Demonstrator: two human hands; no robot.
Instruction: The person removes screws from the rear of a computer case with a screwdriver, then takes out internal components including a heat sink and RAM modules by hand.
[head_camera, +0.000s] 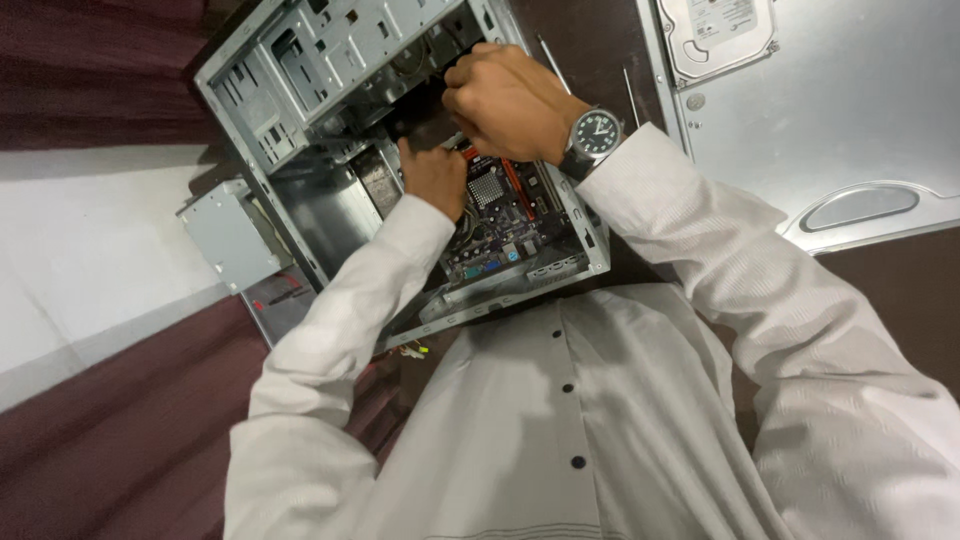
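An open grey computer case (262, 118) lies on its side in front of me, its motherboard (497, 215) with a small square heatsink showing inside. My left hand (433, 177) reaches down into the case, fingers curled around something dark that I cannot make out. My right hand (505, 100), with a dark wristwatch (594, 137) on the wrist, is closed above it on a dark part near the drive bays. Both white sleeves hide much of the case's inside.
The removed grey side panel (850, 130) lies at the right with a hard drive (718, 35) resting on its far end. A grey optical drive (230, 237) sits left of the case. Dark maroon surface (110, 440) lies at lower left, a white area beyond it.
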